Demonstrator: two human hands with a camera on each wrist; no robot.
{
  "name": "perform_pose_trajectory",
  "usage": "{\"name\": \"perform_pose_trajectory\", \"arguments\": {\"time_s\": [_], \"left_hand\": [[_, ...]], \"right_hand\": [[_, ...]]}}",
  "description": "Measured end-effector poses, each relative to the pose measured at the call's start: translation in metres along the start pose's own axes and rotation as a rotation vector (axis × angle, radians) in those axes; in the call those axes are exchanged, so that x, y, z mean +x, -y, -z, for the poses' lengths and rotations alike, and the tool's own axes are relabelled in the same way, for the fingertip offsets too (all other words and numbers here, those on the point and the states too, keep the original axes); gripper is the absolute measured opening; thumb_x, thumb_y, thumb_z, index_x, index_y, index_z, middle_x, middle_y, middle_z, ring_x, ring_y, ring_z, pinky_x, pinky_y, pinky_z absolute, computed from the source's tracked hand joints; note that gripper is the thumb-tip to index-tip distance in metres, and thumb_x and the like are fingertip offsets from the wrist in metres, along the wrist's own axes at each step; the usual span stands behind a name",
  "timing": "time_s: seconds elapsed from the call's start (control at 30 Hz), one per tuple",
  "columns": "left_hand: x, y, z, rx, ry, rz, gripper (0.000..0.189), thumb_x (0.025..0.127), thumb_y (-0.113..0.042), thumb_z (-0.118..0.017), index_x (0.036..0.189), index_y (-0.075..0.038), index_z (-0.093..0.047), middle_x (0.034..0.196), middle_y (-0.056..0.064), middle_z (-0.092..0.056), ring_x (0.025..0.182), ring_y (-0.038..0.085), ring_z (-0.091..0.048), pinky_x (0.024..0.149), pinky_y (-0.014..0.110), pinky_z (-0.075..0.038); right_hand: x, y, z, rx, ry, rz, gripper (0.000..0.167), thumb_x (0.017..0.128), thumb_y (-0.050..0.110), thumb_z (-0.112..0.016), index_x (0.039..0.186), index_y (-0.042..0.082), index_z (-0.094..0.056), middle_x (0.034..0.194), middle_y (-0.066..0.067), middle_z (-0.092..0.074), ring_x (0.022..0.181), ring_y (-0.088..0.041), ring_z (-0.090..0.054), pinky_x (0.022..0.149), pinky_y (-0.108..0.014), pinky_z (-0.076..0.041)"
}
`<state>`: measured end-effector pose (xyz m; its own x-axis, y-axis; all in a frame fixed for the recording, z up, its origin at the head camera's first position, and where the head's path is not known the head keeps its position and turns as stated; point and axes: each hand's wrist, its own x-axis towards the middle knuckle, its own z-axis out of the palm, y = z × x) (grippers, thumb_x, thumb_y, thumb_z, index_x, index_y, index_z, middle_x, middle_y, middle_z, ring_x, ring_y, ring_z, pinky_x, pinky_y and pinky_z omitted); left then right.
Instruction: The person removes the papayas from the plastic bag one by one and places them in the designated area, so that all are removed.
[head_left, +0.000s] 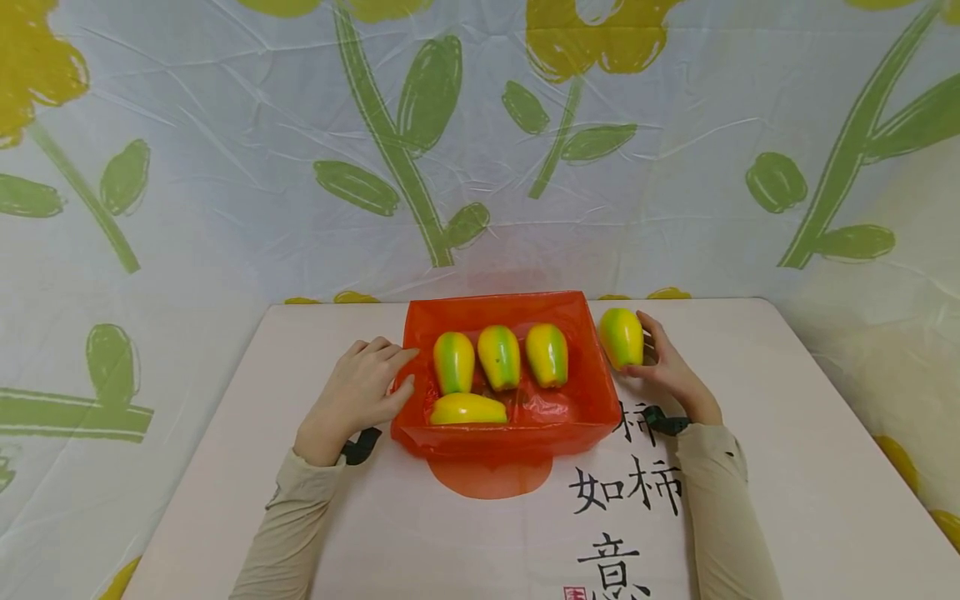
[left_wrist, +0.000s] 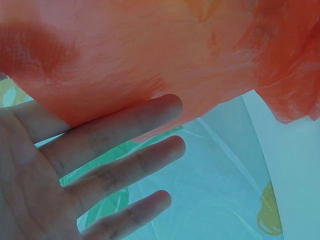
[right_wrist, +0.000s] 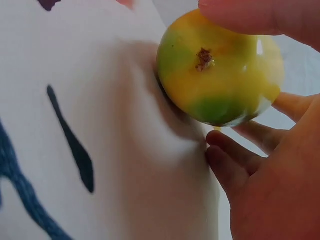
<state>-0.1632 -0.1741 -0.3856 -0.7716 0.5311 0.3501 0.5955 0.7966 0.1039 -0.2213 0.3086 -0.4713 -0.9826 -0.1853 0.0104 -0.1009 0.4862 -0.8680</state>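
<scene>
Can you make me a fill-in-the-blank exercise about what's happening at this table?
1. The right hand holds a yellow and ____ fruit.
2. The box is coloured ____.
3. Exactly ____ fruits lie inside the box.
4. In the head view, the left hand is at the box's ____ side.

Missing words: green; red; four; left.

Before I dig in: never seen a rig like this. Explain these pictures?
No machine: these are a person's bare left hand and right hand. The wide picture is taken from the head, the other two from the left and right wrists. On the table stands an open red container with four yellow-green fruits inside; black characters mark the surface near it. The right hand grips a fifth fruit right of the container. The left hand is at the container's left side, fingers extended.
</scene>
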Motion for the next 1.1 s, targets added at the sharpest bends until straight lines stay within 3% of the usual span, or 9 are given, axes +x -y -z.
{"name": "perform_pose_trajectory", "arguments": {"time_s": [0.17, 0.33, 0.63, 0.83, 1.1], "left_hand": [[0.000, 0.000, 0.000, 0.001, 0.007, 0.002, 0.038, 0.088, -0.023, -0.058, 0.116, -0.003, -0.072, 0.103, 0.010, -0.072, 0.098, 0.027, -0.059, 0.086, 0.045, -0.047], [0.000, 0.000, 0.000, 0.000, 0.011, 0.003, 0.038, 0.088, -0.023, -0.057, 0.117, -0.003, -0.072, 0.104, 0.009, -0.072, 0.098, 0.027, -0.059, 0.086, 0.045, -0.047], [0.001, 0.000, 0.000, -0.004, 0.014, 0.007, 0.038, 0.088, -0.024, -0.058, 0.117, -0.003, -0.071, 0.104, 0.010, -0.072, 0.098, 0.027, -0.059, 0.086, 0.046, -0.047], [0.000, 0.000, 0.000, -0.002, 0.004, 0.002, 0.038, 0.088, -0.024, -0.058, 0.116, -0.004, -0.072, 0.103, 0.009, -0.072, 0.097, 0.027, -0.059, 0.086, 0.045, -0.047], [0.000, 0.000, 0.000, 0.000, 0.007, 0.002, 0.037, 0.088, -0.024, -0.058, 0.116, -0.004, -0.072, 0.102, 0.009, -0.072, 0.097, 0.027, -0.059, 0.087, 0.045, -0.047]], "right_hand": [[0.001, -0.002, -0.001, -0.003, -0.002, 0.021, 0.113, 0.075, 0.001, -0.076, 0.159, 0.014, -0.001, 0.159, -0.023, -0.015, 0.137, -0.050, -0.026, 0.109, -0.069, -0.022], [0.001, -0.002, 0.000, -0.005, -0.016, -0.017, 0.112, 0.076, 0.004, -0.076, 0.160, 0.015, -0.002, 0.159, -0.022, -0.017, 0.136, -0.049, -0.028, 0.109, -0.069, -0.021], [0.000, -0.004, 0.009, -0.012, -0.049, -0.080, 0.110, 0.079, 0.006, -0.073, 0.159, 0.012, 0.002, 0.160, -0.025, -0.013, 0.137, -0.049, -0.025, 0.110, -0.069, -0.019], [0.002, -0.010, 0.011, -0.006, -0.039, -0.087, 0.109, 0.080, 0.002, -0.068, 0.159, 0.012, 0.006, 0.159, -0.027, -0.008, 0.138, -0.049, -0.020, 0.111, -0.070, -0.014], [-0.001, -0.004, 0.010, -0.004, -0.035, -0.078, 0.114, 0.080, 0.005, -0.071, 0.159, 0.016, 0.010, 0.160, -0.025, -0.006, 0.138, -0.048, -0.020, 0.111, -0.069, -0.014]]}}
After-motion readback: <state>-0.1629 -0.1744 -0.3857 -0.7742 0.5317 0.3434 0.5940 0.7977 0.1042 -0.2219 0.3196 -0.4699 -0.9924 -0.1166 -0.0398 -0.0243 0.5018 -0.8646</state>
